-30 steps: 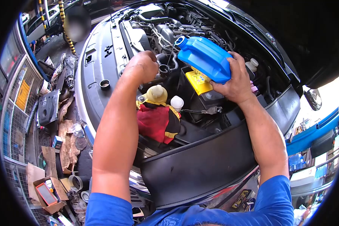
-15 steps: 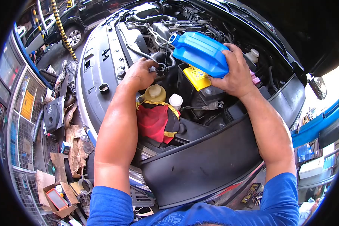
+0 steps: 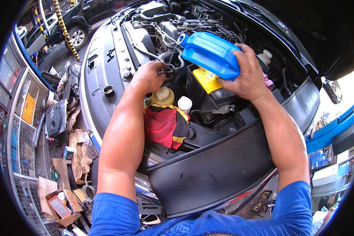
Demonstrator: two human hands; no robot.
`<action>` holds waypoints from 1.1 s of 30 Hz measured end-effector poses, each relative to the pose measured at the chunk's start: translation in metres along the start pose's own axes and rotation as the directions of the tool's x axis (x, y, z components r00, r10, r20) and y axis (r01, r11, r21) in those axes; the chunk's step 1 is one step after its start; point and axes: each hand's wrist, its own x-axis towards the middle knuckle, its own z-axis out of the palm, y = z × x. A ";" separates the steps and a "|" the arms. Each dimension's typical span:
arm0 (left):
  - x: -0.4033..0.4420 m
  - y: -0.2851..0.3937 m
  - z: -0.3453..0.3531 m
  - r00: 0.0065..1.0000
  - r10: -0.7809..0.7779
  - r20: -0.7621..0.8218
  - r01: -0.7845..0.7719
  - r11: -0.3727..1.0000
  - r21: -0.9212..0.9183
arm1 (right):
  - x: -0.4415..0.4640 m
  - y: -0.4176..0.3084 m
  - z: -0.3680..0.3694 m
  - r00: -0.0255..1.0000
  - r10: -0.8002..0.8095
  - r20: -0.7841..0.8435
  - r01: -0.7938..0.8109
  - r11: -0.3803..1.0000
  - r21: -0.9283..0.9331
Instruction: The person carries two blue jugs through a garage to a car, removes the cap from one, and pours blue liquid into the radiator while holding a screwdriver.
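One blue plastic jug [image 3: 210, 55] is held tilted over one yellow-labelled battery [image 3: 207, 80], clamped between right-hand [image 3: 248, 74] thumb and fingers. The left hand [image 3: 150, 76] is placed beside one round opening [image 3: 170, 68]; its fingers' grip cannot be told. Two caps, one yellowish [image 3: 162, 94], one white [image 3: 185, 103], are seen near one red-and-black cloth [image 3: 161, 126].

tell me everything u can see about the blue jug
The blue jug looks plastic, with a faceted body and short uncapped neck. It is tipped nearly sideways above the engine bay, neck toward picture left, its base end gripped by the right hand. A thin line, perhaps liquid, runs down from the mouth.
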 end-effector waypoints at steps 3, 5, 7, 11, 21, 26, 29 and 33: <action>-0.001 0.002 -0.001 1.000 -0.011 0.003 0.011 1.000 -0.012 | 0.000 -0.001 0.001 0.999 -0.027 -0.016 0.027 1.000 -0.009; 0.001 -0.002 0.001 1.000 -0.015 0.001 0.015 1.000 -0.026 | 0.000 0.000 0.001 0.999 -0.034 -0.023 0.033 0.999 -0.004; 0.000 0.001 -0.001 1.000 -0.024 -0.001 0.024 1.000 -0.010 | 0.001 0.001 0.001 0.999 -0.037 -0.026 0.037 0.999 0.001; 0.000 0.002 -0.001 0.999 -0.042 0.008 0.042 0.999 -0.006 | 0.001 0.000 0.001 1.000 -0.026 -0.015 0.026 1.000 0.000; 0.000 0.003 -0.002 0.999 -0.046 0.010 0.046 0.999 -0.011 | 0.000 0.002 0.000 1.000 -0.003 -0.003 0.003 1.000 -0.016; -0.001 0.003 -0.001 0.999 -0.050 0.009 0.050 0.998 -0.040 | 0.000 0.000 -0.002 1.000 0.012 0.011 -0.012 1.000 -0.027; 0.001 0.000 -0.001 0.996 -0.079 0.039 0.081 0.995 -0.050 | 0.000 0.001 -0.002 1.000 0.001 0.006 -0.001 1.000 -0.023; -0.001 0.004 -0.002 0.997 -0.080 0.012 0.081 0.996 -0.047 | 0.000 0.000 -0.003 1.000 0.011 0.013 -0.011 1.000 -0.024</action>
